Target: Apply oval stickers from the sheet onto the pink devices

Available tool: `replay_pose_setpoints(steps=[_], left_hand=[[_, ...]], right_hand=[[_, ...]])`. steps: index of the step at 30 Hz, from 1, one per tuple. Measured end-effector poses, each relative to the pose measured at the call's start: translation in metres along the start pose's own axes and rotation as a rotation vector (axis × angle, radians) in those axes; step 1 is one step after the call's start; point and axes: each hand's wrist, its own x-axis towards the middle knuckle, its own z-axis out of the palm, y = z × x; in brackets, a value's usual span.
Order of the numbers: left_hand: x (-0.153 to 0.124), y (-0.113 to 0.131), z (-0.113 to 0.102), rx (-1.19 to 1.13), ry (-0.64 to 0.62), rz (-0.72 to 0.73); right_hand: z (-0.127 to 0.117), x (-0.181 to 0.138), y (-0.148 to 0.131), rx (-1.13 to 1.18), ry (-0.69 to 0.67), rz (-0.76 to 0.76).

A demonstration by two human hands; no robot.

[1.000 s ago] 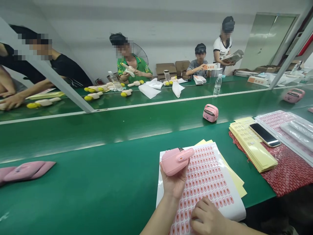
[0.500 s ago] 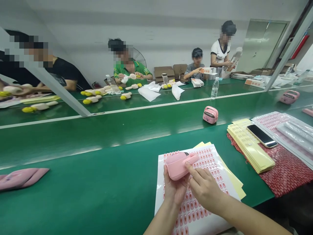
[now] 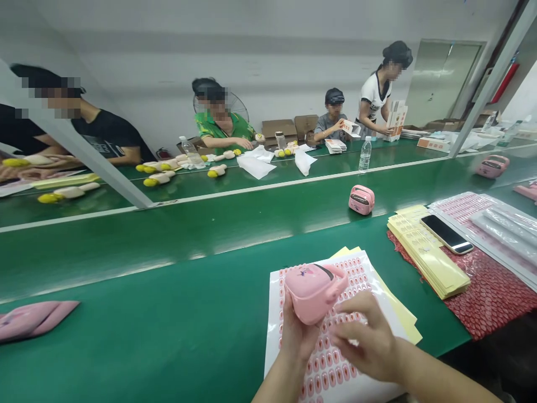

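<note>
My left hand (image 3: 298, 334) is closed round the lower side of a small pink case with a carrying handle (image 3: 309, 291), possibly a little speaker. It is tilted, with a dark panel near the handle and a printed pattern on its top face. Close to its right side, my right hand (image 3: 371, 341) hovers with fingers bent and apart, slightly blurred; nothing shows in it. Beneath both hands lies a white sheet of pink oval stickers (image 3: 331, 376), on top of yellow sheets (image 3: 405, 313).
A similar pink case (image 3: 361, 200) stands on the green conveyor (image 3: 251, 218). To the right are stacked yellow strips (image 3: 432, 263), a phone (image 3: 447, 234) and red wrap (image 3: 499, 296). A pink pouch-like item (image 3: 36, 320) lies left. Several people work across the line.
The pink case has turned in my left hand, so its patterned face and handle show more. My right index finger has come off its side, and that hand has drawn slightly away.
</note>
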Motion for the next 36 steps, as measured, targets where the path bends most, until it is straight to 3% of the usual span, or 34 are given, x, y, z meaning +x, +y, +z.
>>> replay_pose_setpoints(steps=[4, 7, 12, 18, 23, 29, 31, 36], left_hand=[[-0.012, -0.006, 0.007, 0.435, 0.007, 0.3], [-0.018, -0.013, 0.006, 0.663, 0.022, 0.529], [-0.013, -0.012, -0.001, 0.783, -0.097, 0.411], [-0.012, -0.014, -0.003, 0.997, -0.273, 0.52], [-0.013, -0.014, -0.001, 1.012, -0.288, 0.517], [-0.012, -0.014, -0.001, 0.96, -0.21, 0.478], [-0.011, -0.015, -0.002, 1.05, -0.255, 0.553], [-0.009, -0.016, -0.002, 1.523, -0.468, 0.882]], right_hand=[[-0.03, 0.008, 0.012, -0.075, 0.148, 0.119], [-0.037, 0.004, 0.019, -0.114, 0.145, 0.052], [-0.022, -0.01, 0.031, -0.177, 0.088, -0.178], [-0.012, -0.019, 0.042, -0.206, 0.023, -0.255], [-0.014, -0.025, 0.043, -0.253, -0.044, -0.272], [-0.016, -0.026, 0.04, -0.297, -0.102, -0.289], [-0.016, -0.026, 0.04, -0.305, -0.115, -0.293], [-0.016, -0.025, 0.042, -0.284, -0.087, -0.298]])
